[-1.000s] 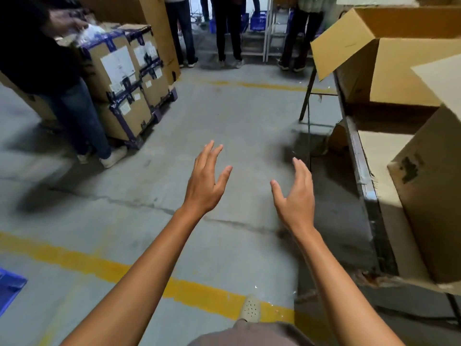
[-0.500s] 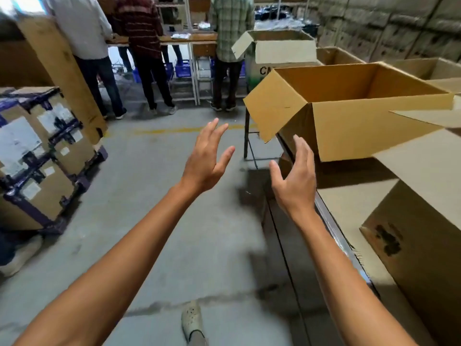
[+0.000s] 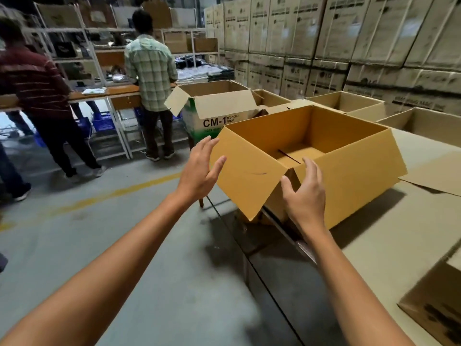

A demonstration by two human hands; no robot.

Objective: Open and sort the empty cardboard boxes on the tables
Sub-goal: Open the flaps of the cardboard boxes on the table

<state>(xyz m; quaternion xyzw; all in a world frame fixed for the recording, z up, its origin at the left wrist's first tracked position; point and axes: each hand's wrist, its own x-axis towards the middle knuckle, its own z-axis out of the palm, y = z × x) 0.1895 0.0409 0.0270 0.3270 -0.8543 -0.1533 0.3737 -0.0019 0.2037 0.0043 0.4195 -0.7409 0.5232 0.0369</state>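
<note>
Both hands are released, fingers spread, holding nothing. The left hand [image 3: 199,171] hovers beside the drooping side flap [image 3: 247,176] of an open, empty cardboard box [image 3: 349,171]; the right hand [image 3: 305,193] is at its near corner. The box sits at the surface [image 3: 386,245] edge. Gripping opposite sides evenly should keep it from tipping off.

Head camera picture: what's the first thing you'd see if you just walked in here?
The big open cardboard box sits at the near edge of the table, empty, with its flaps spread wide. The left hand and right hand reach toward its near corner, both open and holding nothing. Behind, a wall of stacked cartons fills the far right.
</note>
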